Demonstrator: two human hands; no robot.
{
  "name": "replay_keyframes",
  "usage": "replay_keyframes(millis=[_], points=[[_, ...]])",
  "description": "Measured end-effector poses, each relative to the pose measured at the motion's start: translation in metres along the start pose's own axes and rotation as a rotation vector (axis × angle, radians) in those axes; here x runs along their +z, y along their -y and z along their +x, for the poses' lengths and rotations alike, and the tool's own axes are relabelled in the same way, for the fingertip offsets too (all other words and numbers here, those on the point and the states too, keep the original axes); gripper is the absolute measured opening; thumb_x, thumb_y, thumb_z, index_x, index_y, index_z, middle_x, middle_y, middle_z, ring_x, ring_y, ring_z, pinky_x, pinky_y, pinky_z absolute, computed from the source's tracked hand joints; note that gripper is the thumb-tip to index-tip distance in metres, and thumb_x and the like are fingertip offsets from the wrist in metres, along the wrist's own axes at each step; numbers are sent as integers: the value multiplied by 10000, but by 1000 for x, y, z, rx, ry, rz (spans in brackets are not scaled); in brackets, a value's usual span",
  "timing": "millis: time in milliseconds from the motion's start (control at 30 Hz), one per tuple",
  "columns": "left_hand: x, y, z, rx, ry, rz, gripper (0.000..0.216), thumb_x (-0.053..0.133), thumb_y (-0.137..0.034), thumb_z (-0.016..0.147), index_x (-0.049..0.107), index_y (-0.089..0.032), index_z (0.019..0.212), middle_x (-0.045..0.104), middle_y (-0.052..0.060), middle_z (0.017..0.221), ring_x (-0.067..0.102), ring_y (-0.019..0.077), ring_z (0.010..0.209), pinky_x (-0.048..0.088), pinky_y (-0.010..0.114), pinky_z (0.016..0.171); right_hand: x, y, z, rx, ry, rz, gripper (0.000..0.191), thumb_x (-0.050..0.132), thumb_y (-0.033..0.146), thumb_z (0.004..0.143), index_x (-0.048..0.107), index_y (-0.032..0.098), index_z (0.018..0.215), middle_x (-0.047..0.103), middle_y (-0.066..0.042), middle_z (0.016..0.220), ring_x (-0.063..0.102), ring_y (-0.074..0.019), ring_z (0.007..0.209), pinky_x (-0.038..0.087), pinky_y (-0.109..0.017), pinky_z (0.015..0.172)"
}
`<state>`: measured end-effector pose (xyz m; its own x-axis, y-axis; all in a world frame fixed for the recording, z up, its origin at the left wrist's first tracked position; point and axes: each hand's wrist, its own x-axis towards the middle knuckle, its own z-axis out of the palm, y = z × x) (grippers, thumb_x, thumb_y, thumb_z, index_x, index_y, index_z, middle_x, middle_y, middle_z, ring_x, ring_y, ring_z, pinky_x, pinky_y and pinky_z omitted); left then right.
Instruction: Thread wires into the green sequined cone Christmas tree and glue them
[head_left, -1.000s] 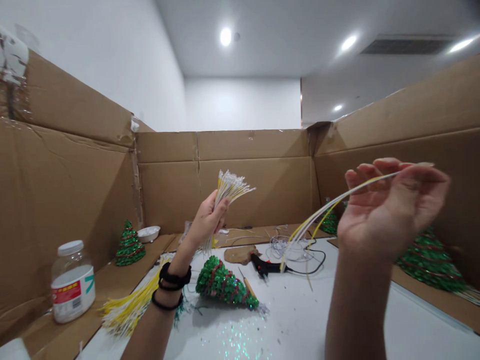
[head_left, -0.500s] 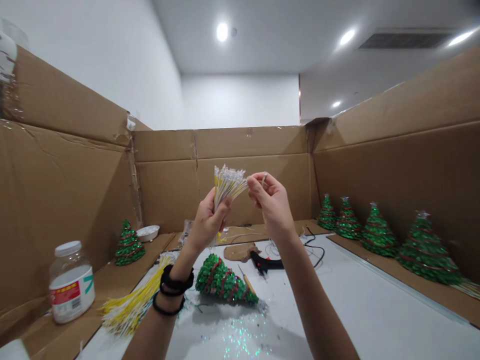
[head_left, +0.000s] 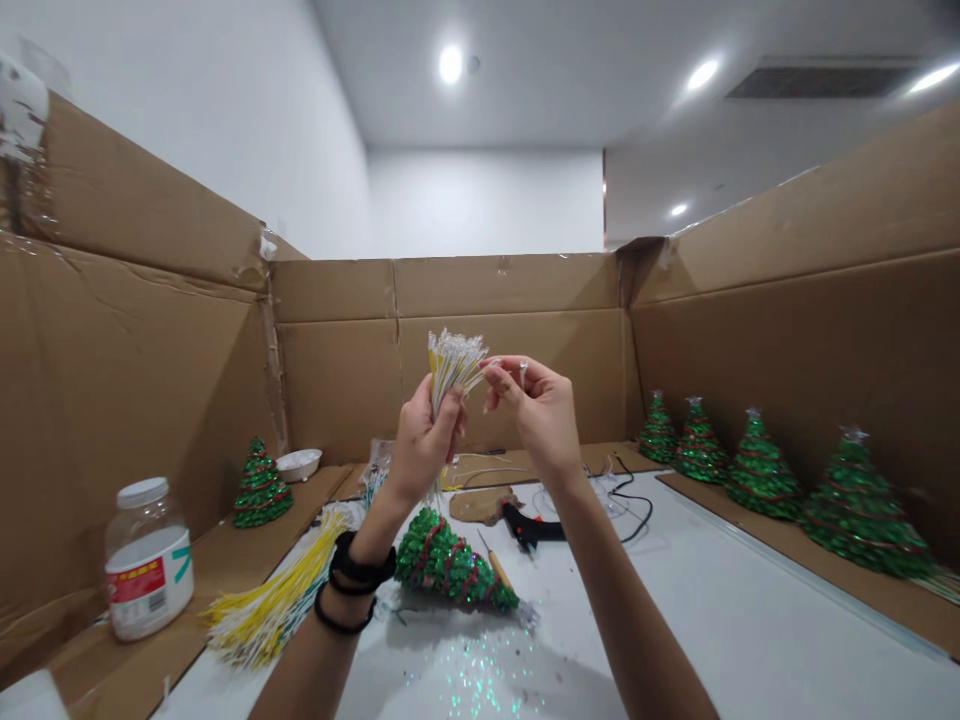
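Observation:
A bundle of thin white and yellow strands with clear beaded tips [head_left: 454, 350] stands upright in my left hand [head_left: 424, 440], whose fingers are wrapped round it. At the bundle's right edge, my right hand [head_left: 544, 410] pinches at a strand tip. Another clear-tipped strand [head_left: 523, 370] sticks up between the fingers of that hand. Below both hands, a green sequined Christmas tree [head_left: 454, 565] with a red garland lies on its side on the white table [head_left: 675, 620]. Where the lower strands of the held bundle end is partly hidden by my left hand.
Left lie more yellow and white strands [head_left: 281, 595], a plastic jar [head_left: 148, 570], a small tree [head_left: 259, 485] and a white bowl [head_left: 299, 464]. Behind the lying tree are an awl [head_left: 501, 572] and a black glue gun [head_left: 536, 528]. Several finished trees [head_left: 761, 465] line the right cardboard wall.
My right hand has moved slightly left and down, bringing its fingertips against the edge of the bundle. My left hand keeps its hold. The view has shifted slightly.

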<state>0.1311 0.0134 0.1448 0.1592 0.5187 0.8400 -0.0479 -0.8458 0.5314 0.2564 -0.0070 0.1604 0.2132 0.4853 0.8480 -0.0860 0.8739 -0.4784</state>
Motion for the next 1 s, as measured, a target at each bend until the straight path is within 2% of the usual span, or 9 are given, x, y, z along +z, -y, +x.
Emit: replay_keyframes(millis=[133, 367, 533, 633, 733, 867, 1000], points=[[1, 0, -1, 15, -33, 73, 270, 489, -436, 866, 427, -195, 762, 447, -98, 507, 343, 12, 304, 270, 120, 299, -1, 0, 1, 39, 44, 1, 203, 678, 365, 719, 648, 165, 731, 571, 40, 524, 513, -82, 479, 438, -233, 550], [2, 3, -1, -19, -163, 99, 283, 482, -472, 857, 434, -199, 799, 460, -100, 515, 371, 26, 307, 301, 140, 316, -3, -2, 1, 22, 28, -85, 217, 631, 380, 774, 630, 167, 732, 554, 30, 530, 492, -91, 518, 402, -233, 547], [0, 2, -1, 23, -84, 227, 269, 457, -447, 875, 437, -195, 783, 510, -82, 522, 399, 36, 314, 305, 154, 344, -2, -9, 1, -33, -30, 1, 257, 575, 427, 817, 574, 189, 720, 514, 27, 652, 420, -72, 548, 340, -205, 501], [3, 3, -3, 54, -46, 328, 252, 467, -422, 875, 433, -196, 770, 511, -76, 509, 426, 48, 342, 311, 161, 377, -4, -10, 3, 6, -98, 124, 276, 590, 456, 799, 540, 196, 719, 407, 55, 599, 273, -57, 463, 228, -206, 410], [7, 7, -4, 63, -33, 326, 250, 454, -422, 881, 409, -203, 769, 497, -79, 511, 422, 52, 354, 309, 169, 393, -5, -10, 4, 39, -154, 256, 295, 641, 472, 740, 521, 203, 730, 399, 62, 619, 200, -51, 443, 158, -213, 382], [9, 15, -3, 73, -100, 297, 254, 448, -434, 881, 411, -206, 775, 429, -91, 480, 391, 61, 356, 293, 184, 393, 1, -10, 3, 141, -103, 298, 331, 626, 523, 718, 542, 212, 797, 448, 47, 678, 224, -46, 448, 181, -207, 385], [6, 21, -1, 74, -148, 297, 250, 442, -443, 879, 450, -200, 820, 434, -88, 490, 401, 69, 371, 306, 192, 400, 10, -13, 1, 229, -45, 298, 351, 639, 514, 701, 569, 200, 842, 454, 34, 691, 267, -44, 470, 213, -192, 392]])
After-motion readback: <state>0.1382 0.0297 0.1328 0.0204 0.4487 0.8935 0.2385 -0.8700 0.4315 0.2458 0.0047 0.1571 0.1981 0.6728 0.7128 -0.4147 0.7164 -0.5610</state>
